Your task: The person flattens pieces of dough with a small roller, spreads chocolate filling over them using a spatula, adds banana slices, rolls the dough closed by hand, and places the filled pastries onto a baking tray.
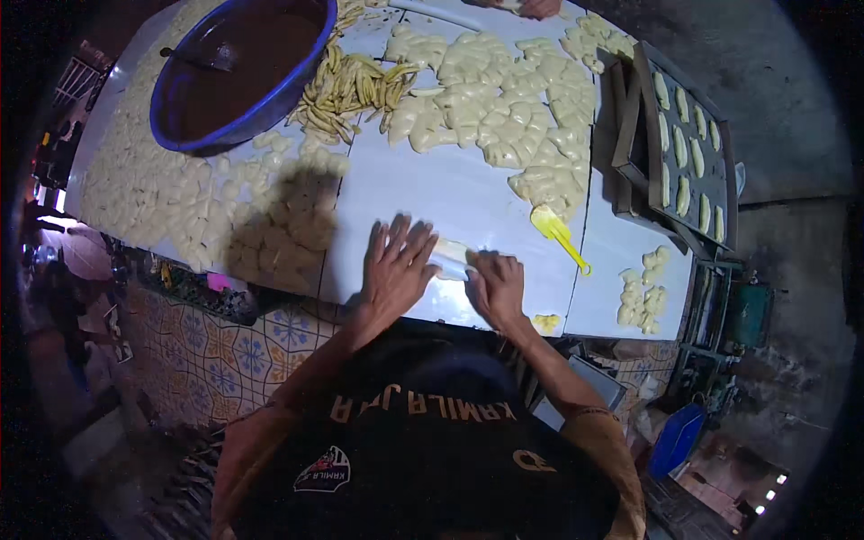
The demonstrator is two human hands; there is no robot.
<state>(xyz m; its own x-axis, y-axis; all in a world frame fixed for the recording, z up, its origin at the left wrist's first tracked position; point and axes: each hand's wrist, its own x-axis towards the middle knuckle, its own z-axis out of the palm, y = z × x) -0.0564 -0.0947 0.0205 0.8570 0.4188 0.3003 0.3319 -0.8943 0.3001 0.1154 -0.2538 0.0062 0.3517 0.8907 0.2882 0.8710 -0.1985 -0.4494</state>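
Observation:
Between my hands on the white tabletop [378, 193] lies a small flat piece of pale dough [453, 244]. Across it runs a short white bar, seemingly a rolling pin [448, 262], its ends hidden under my hands. My left hand [397, 270] presses on the left end, fingers stretched and spread. At the right end my right hand [498, 283] curls over the bar with bent fingers. A yellow plastic scraper [558, 236] lies to the right, its blade against a mass of dough pieces [504, 99].
At the far left stands a blue basin [256, 126] of brown filling, beside a heap of banana slices [346, 90]. Many dough pieces [171, 202] cover the left side. A tray [720, 193] of shaped rolls stands at right. Another person's hand [540, 8] shows at the far edge.

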